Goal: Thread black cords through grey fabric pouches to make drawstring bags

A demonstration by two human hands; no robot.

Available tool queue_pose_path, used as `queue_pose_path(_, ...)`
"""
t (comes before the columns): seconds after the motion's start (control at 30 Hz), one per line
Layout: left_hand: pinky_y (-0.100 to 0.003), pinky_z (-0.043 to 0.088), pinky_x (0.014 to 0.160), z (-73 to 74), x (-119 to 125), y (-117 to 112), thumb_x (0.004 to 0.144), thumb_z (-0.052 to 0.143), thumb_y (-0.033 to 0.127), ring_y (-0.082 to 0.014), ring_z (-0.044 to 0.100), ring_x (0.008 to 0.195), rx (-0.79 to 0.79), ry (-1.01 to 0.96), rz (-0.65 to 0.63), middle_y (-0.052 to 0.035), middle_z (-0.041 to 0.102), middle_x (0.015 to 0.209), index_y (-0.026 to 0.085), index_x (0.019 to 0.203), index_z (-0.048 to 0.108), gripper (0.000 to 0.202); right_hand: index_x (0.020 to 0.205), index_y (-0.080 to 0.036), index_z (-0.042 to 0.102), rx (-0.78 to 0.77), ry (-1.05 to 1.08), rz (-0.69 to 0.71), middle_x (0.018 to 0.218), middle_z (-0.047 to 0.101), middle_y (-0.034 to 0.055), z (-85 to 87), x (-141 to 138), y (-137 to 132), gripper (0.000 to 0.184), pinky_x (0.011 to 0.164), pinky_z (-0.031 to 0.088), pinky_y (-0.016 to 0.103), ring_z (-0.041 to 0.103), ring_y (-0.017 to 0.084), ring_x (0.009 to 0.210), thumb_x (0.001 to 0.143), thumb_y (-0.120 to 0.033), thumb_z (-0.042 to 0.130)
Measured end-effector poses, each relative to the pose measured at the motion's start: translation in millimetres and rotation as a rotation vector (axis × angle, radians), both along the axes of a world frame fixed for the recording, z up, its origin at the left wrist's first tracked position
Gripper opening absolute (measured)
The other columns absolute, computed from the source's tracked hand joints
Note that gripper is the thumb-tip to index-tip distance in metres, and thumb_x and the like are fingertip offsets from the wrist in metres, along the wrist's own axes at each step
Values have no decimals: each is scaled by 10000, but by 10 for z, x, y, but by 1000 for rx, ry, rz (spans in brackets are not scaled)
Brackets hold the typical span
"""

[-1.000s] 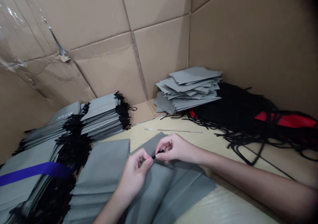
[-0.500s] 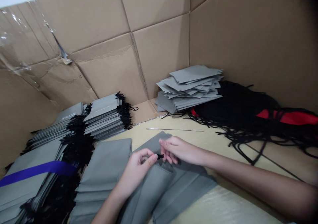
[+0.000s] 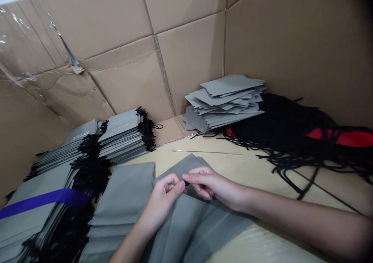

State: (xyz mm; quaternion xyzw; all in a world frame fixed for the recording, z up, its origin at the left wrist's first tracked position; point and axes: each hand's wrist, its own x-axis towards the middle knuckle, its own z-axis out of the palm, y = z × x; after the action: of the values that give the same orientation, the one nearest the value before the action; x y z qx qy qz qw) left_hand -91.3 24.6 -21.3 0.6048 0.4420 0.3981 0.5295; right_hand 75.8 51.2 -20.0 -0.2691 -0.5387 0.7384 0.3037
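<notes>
Cardboard walls point(image 3: 186, 61) surround a pale tabletop point(image 3: 233, 164). Stacks of grey drawstring bags point(image 3: 122, 134) fill the lower left; a loose pile of grey bags point(image 3: 224, 103) and tangled black cords point(image 3: 285, 127) lie right of centre. At lower centre, the left hand point(image 3: 161, 201) and right hand point(image 3: 215, 187) rest over a flat grey bag point(image 3: 198, 232), their fingers point(image 3: 179, 186) pinching a mostly hidden black cord end point(image 3: 186, 182) at the bag's edge.

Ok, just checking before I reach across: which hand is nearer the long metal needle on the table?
The right hand is nearer: it sits just short of the long metal needle, not touching it. The left hand is farther away, off toward the needle's left end.
</notes>
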Motion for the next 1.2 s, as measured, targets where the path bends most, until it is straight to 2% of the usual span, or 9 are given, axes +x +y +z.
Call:
queue_pose_path(0.2,-204,191,475,-3,45,-44,671,616,561,-76,280,498,8,-20,45,51,407,523,175,580,405,450,482,-186,353,-339,136,-114,342,263,-109,42,-43,-86,371,413,124,240,163,45,359,714,-332,604)
queue_pose_path(0.37,-208,162,457,21,56,-82,662,602,595,-73,242,480,36,14,78,70,330,495,180,576,398,470,462,-189,329,-344,161,-186,339,246,-114,93,-39,-100,378,413,115,239,124,42,364,661,-305,629)
queue_pose_path(0.5,-202,175,465,47,15,-54,645,618,590,-73,267,486,29,24,97,64,358,508,173,574,411,470,481,-189,346,-118,57,-133,368,269,-102,54,6,-21,397,413,134,233,176,47,358,731,-378,589)
queue_pose_path(0.6,-199,183,470,49,-28,-2,624,632,592,-73,286,488,-16,44,70,54,400,519,166,578,436,472,515,-172,449,285,-187,-113,401,375,-58,11,74,70,449,429,208,229,308,70,381,838,-484,441)
queue_pose_path(0.67,-199,178,470,39,-45,22,612,637,597,-71,279,483,-41,48,35,57,395,515,164,582,442,476,690,-162,562,562,-359,-156,489,477,-32,-4,117,104,412,457,254,222,398,92,446,849,-514,419)
queue_pose_path(0.77,-203,163,476,15,-47,24,625,639,584,-68,253,486,-66,25,-20,66,354,513,168,586,422,470,994,-209,554,856,-499,-137,630,546,-25,-5,146,88,360,479,284,209,457,108,517,795,-508,531)
queue_pose_path(0.87,-208,165,489,-4,-33,7,653,633,560,-74,252,510,-63,6,-69,63,343,536,169,590,410,455,914,-210,575,1055,-492,-33,671,549,-9,-7,133,49,281,525,313,210,478,116,573,840,-466,487)
queue_pose_path(0.97,-212,165,495,0,-20,-6,666,617,567,-78,233,523,-47,-3,-78,64,309,539,170,580,401,460,819,-195,570,1075,-452,-15,630,501,-26,-25,105,47,275,519,298,202,433,100,557,874,-430,439)
queue_pose_path(1.2,-206,161,490,55,13,-49,656,622,580,-77,211,530,-56,-60,-46,66,288,532,172,558,368,490,712,-161,518,799,-268,75,566,377,-58,-41,72,76,257,474,255,184,328,77,532,855,-371,476)
